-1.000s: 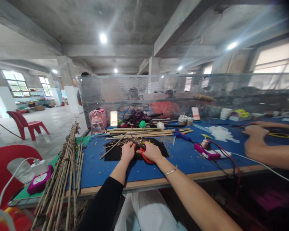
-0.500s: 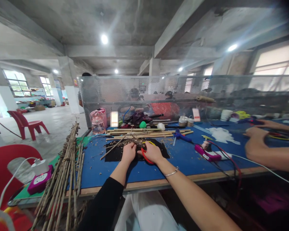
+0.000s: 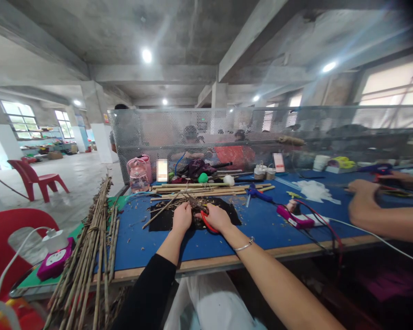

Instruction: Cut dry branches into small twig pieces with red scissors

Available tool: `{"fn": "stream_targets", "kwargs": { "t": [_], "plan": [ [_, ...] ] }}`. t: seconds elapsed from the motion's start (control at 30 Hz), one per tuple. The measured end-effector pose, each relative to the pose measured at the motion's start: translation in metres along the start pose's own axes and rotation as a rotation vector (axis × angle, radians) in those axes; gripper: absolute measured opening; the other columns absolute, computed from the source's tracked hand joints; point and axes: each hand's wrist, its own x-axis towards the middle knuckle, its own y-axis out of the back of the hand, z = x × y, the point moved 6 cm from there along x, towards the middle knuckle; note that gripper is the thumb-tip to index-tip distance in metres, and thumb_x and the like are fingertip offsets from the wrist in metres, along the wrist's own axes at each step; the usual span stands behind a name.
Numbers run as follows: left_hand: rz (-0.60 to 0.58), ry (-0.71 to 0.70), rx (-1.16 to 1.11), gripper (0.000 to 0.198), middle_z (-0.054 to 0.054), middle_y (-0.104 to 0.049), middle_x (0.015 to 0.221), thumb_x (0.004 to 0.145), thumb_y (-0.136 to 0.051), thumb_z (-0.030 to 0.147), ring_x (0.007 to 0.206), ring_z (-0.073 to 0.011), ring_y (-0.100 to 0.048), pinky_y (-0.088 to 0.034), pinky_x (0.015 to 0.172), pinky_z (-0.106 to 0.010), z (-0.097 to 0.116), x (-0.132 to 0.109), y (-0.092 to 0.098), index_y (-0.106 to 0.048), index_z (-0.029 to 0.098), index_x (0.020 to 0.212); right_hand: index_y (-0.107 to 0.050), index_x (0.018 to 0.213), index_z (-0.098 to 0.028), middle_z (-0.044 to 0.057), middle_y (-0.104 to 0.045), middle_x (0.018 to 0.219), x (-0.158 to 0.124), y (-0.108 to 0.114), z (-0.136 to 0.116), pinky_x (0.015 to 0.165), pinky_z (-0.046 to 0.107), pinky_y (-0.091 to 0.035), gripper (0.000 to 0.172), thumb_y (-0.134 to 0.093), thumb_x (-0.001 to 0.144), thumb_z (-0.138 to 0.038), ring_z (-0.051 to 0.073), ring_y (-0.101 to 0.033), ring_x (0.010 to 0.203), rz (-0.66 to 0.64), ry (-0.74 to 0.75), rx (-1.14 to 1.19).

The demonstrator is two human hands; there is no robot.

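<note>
My right hand [image 3: 218, 217] is closed around a pair of shears [image 3: 209, 223] with a red handle curving below the fingers. Their metal blades point up and left, over a black mat [image 3: 160, 223] strewn with small twig pieces. Close beside the blades, my left hand [image 3: 181, 217] is closed with thumb and fingers pinched together. Whatever it grips is too small or hidden to name. A thin stick [image 3: 160, 211] lies slanted across the mat's left side, and long sticks [image 3: 227, 194] lie crosswise just behind it.
A bundle of tied twigs [image 3: 94, 238] leans over the table's left edge. A blue glue gun [image 3: 260, 194], a purple power strip [image 3: 294, 217] and cables lie to the right. A co-worker's arm [image 3: 385, 215] reaches in from the right. Behind stands a perforated metal screen [image 3: 151, 128].
The yellow upper handle of the shears, seen standing out above my right hand before, no longer shows clearly. My hands stay nearly in place; the view has shifted slightly.
</note>
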Motion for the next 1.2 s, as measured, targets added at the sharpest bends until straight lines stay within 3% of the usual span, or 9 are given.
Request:
{"fn": "stream_targets", "kwargs": {
  "t": [0.1,0.23,0.4,0.5,0.67,0.93,1.2],
  "plan": [
    [0.033,0.04,-0.174,0.023,-0.008,-0.066,0.081,0.078,-0.047,0.023,0.077,-0.0174,-0.059,-0.042,0.074,-0.027,-0.005,0.002,0.001,-0.066,0.015,0.087,-0.053,0.091,-0.019,0.01,-0.064,0.088,0.0,0.002,0.001,0.067,0.029,-0.04,0.052,-0.043,0.072,-0.066,0.024,-0.061,0.083,0.033,-0.016,-0.025],
    [-0.041,0.195,-0.58,0.022,-0.004,-0.064,0.07,0.074,-0.054,0.024,0.06,-0.0113,-0.056,-0.045,0.056,-0.021,-0.014,0.005,-0.012,-0.062,0.013,0.092,-0.052,0.093,-0.02,0.008,-0.062,0.089,0.0,0.004,0.001,0.068,0.028,-0.039,0.05,-0.048,0.07,-0.064,0.022,-0.059,0.085,0.081,0.016,-0.011],
    [-0.069,0.314,-0.855,0.014,-0.006,-0.065,0.081,0.068,-0.06,0.016,0.07,-0.0098,-0.06,-0.045,0.06,-0.017,-0.014,0.004,-0.021,-0.06,0.012,0.082,-0.052,0.092,-0.018,0.008,-0.059,0.091,0.001,0.008,-0.003,0.073,0.029,-0.038,0.049,-0.057,0.066,-0.058,0.021,-0.055,0.088,0.198,0.132,0.006],
    [-0.116,0.349,-0.869,0.013,-0.006,-0.066,0.082,0.067,-0.059,0.015,0.07,-0.01,-0.061,-0.044,0.057,-0.016,-0.01,0.001,-0.023,-0.061,0.013,0.079,-0.052,0.091,-0.017,0.008,-0.057,0.089,0.001,0.009,-0.005,0.076,0.031,-0.038,0.048,-0.058,0.065,-0.057,0.021,-0.054,0.086,0.26,0.186,-0.008],
    [-0.159,0.343,-0.775,0.008,-0.004,-0.063,0.063,0.067,-0.057,0.015,0.056,-0.0097,-0.058,-0.041,0.046,-0.016,-0.01,-0.003,-0.026,-0.062,0.011,0.071,-0.05,0.091,-0.016,0.008,-0.056,0.09,0.001,0.007,-0.007,0.076,0.033,-0.038,0.049,-0.059,0.064,-0.057,0.022,-0.052,0.086,0.292,0.221,-0.024],
    [-0.187,0.338,-0.815,0.007,-0.001,-0.06,0.052,0.07,-0.053,0.014,0.046,-0.0082,-0.054,-0.045,0.049,-0.019,-0.007,-0.003,-0.034,-0.058,0.012,0.064,-0.049,0.09,-0.017,0.009,-0.054,0.091,-0.001,0.009,-0.007,0.074,0.034,-0.037,0.05,-0.057,0.064,-0.059,0.022,-0.05,0.085,0.304,0.208,-0.029],
    [-0.163,0.337,-0.847,0.007,0.0,-0.059,0.054,0.071,-0.053,0.014,0.045,-0.0073,-0.053,-0.045,0.05,-0.019,-0.003,-0.004,-0.032,-0.056,0.012,0.064,-0.049,0.094,-0.016,0.01,-0.053,0.095,-0.001,0.009,-0.007,0.078,0.035,-0.036,0.053,-0.058,0.063,-0.058,0.024,-0.049,0.091,0.285,0.19,-0.007]
  ]
}}
